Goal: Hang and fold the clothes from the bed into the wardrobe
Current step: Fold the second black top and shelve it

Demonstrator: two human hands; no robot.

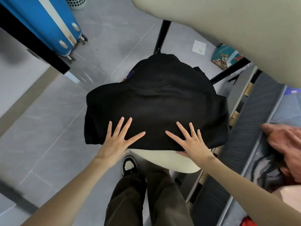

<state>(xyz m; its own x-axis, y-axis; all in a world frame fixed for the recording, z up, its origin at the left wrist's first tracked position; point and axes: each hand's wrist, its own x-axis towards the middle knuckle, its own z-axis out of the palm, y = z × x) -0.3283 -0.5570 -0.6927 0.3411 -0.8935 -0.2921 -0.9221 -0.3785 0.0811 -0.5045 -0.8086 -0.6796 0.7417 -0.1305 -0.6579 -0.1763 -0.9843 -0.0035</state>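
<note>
Grey floor tiles [48, 128] fill the downward view from a person's head, with a chair standing at the centre. Its cream chair seat [179, 162] carries a folded black garment [154, 103], a thick dark top that covers nearly the whole seat and hangs a little over its left and right edges. Both bare hands lie on the near part of the cloth. The left hand [117, 142] is flat, its fingers [119, 128] straight and spread wide, pressing on the fabric without gripping it. The right hand [193, 144] mirrors it just beside, fingers splayed and flat on the cloth, thumb lying along the near hem at the seat's edge (neither hand has closed around anything). Black chair legs [161, 38] angle away beyond the garment, and a broad beige curved panel [228, 30] fills the upper right. At the right runs the bed [254, 128], its grey mattress bearing a reddish-brown garment [286, 144] heaped over a grey garment [268, 172]. A blue suitcase [48, 22] on wheels stands at the upper left, with a perforated bin [76, 3] behind it. On the floor past the chair lie a white paper [199, 46] and a colourful box [226, 57]. Below the seat show the person's dark trousers [146, 201] and one black-and-white shoe [129, 165].
</note>
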